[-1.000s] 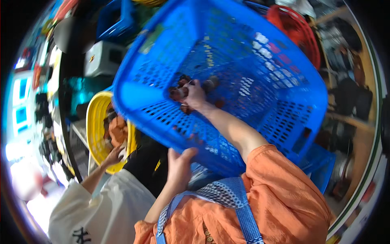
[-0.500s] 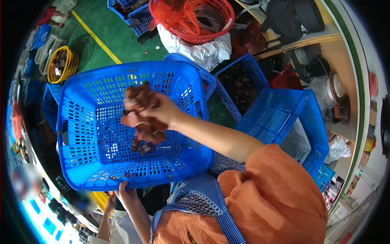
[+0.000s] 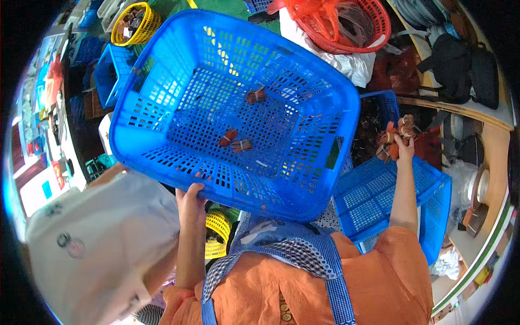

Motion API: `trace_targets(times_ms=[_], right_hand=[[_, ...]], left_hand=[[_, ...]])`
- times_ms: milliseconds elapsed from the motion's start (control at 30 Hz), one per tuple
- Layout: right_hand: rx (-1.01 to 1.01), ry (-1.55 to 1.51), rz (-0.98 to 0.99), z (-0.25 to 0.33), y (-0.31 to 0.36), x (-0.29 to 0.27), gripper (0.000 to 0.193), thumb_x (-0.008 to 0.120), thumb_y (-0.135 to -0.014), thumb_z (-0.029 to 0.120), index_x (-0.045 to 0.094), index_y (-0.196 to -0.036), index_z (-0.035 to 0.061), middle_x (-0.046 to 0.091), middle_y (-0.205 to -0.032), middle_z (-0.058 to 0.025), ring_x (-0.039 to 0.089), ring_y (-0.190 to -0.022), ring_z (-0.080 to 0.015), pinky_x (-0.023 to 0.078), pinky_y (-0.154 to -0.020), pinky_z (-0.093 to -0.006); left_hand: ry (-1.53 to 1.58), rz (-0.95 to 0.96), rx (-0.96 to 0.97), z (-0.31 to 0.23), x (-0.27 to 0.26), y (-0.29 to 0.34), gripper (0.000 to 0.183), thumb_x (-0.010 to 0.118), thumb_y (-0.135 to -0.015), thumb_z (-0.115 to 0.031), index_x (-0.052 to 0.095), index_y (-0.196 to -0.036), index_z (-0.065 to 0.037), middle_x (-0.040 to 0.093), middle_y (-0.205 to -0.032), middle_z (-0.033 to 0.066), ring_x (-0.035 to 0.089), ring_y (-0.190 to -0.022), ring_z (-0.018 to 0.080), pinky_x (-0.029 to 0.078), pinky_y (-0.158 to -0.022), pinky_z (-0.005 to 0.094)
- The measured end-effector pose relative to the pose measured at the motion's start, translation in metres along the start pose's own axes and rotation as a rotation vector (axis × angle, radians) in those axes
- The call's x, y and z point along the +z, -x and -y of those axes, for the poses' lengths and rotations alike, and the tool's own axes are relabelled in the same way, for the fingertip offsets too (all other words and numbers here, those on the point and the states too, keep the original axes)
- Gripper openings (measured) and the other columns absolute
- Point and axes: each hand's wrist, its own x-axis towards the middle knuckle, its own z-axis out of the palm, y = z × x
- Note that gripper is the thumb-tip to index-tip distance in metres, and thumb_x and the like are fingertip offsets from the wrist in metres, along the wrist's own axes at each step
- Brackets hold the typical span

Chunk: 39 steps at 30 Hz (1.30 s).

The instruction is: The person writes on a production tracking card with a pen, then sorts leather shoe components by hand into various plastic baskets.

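Workshop floor, green with a yellow line, crowded with baskets and crates. Far left, a yellow basket sits on the floor with dark pieces in it; a second person in a white cap stands close at lower left.

The left hand grips the near rim of a large blue basket, fingers curled over the edge, holding it tilted up with its open mouth toward the wearer. A few brown bundles remain on its perforated bottom, two near the middle and one further up, all loose and apart from either hand.

To the right of that basket, the right hand is stretched away from the body, clenched around a brown cluster of pieces. It hangs above the gap between a dark-filled blue crate and a smaller blue crate lower right. The cluster lies right of and beyond the big basket's rim; the right hand is the only one near those crates.

Top right: a red basket with red netting.
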Motion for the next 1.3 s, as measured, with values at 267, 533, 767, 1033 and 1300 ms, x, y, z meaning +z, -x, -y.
trace_targets(times_ms=[267,533,767,1033,1300], right_hand=[[-0.853,0.240,0.607,0.139,0.168,0.203,0.026,0.051,-0.074,-0.002,0.057,-0.098,0.0062,0.058,-0.096,-0.0104,0.056,-0.090,-0.0226,0.043,-0.079,-0.0324],[-1.561,0.725,0.765,0.018,0.157,0.350,0.052,0.050,-0.070,-0.001,0.051,-0.116,0.0217,0.041,-0.118,-0.0153,0.040,-0.107,-0.0356,0.040,-0.088,-0.0420],[-1.320,0.758,1.093,0.023,0.280,0.326,0.075,0.066,-0.065,0.021,0.031,-0.131,0.0311,0.027,-0.131,-0.0180,0.027,-0.118,-0.0430,0.025,-0.099,-0.0487],[-1.106,0.699,1.060,0.021,0.283,0.329,0.032,0.067,-0.063,0.017,0.052,-0.091,0.0182,0.046,-0.095,-0.0099,0.053,-0.079,-0.0306,0.047,-0.063,-0.0402],[-1.259,1.226,0.825,-0.059,0.240,0.247,0.033,0.066,-0.065,0.025,0.056,-0.094,0.0124,0.050,-0.099,-0.0184,0.050,-0.091,-0.0357,0.041,-0.080,-0.0439]], left_hand=[[-0.027,0.056,0.001,-0.009,-0.006,0.019,0.080,0.048,-0.064,0.010,0.018,-0.134,-0.016,0.044,-0.116,0.0137,0.051,-0.101,0.0253,0.046,-0.081,0.0353],[-0.067,0.179,0.091,-0.012,-0.005,0.029,0.081,0.051,-0.064,0.009,0.016,-0.134,-0.009,0.033,-0.129,0.0147,0.038,-0.118,0.0263,0.037,-0.093,0.0411],[-0.017,0.240,0.082,0.012,-0.020,0.009,0.073,0.054,-0.066,0.011,0.026,-0.130,-0.007,0.047,-0.117,0.0079,0.047,-0.106,0.0194,0.039,-0.089,0.0355],[-0.032,0.263,0.057,0.014,-0.023,0.032,0.055,0.057,-0.067,0.008,0.038,-0.117,-0.001,0.052,-0.108,0.0089,0.051,-0.100,0.0178,0.040,-0.086,0.0319],[0.022,0.246,0.068,0.024,-0.038,0.032,0.057,0.055,-0.066,0.010,0.037,-0.119,-0.002,0.052,-0.108,0.0074,0.051,-0.100,0.0186,0.041,-0.086,0.0316]])
